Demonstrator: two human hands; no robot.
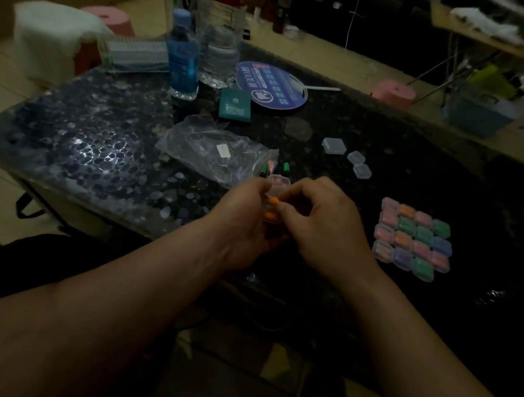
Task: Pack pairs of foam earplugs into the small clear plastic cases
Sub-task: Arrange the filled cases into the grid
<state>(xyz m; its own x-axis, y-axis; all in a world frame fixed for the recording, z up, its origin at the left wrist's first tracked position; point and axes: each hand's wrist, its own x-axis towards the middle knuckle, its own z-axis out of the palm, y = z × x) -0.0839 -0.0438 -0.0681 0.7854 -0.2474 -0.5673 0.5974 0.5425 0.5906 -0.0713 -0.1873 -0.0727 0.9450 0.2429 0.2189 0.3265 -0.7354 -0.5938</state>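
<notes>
Curled round a small clear plastic case [278,185], the left hand [246,216] holds it just above the near edge of the dark speckled table [87,128], with the hinged lid standing open on the far side. The right hand [324,225] touches it from the other side, fingers bent, thumb and forefinger pinching an orange foam earplug [273,201] at the case's mouth. A second orange earplug [270,216] sits lower in the case, between the two hands.

Just beyond the lid stand two green foam earplugs [286,168], beside the open end of a crumpled clear plastic bag [214,150]. Farther right, three empty clear cases [355,157] lie in a short row. Near the right hand, a block of closed cases filled with pink, orange, green and purple earplugs [412,238] lies in tidy rows on the table.

At the far side are a teal packet [235,104], a round blue hand fan [271,86] and a blue drinks bottle [184,57]
</notes>
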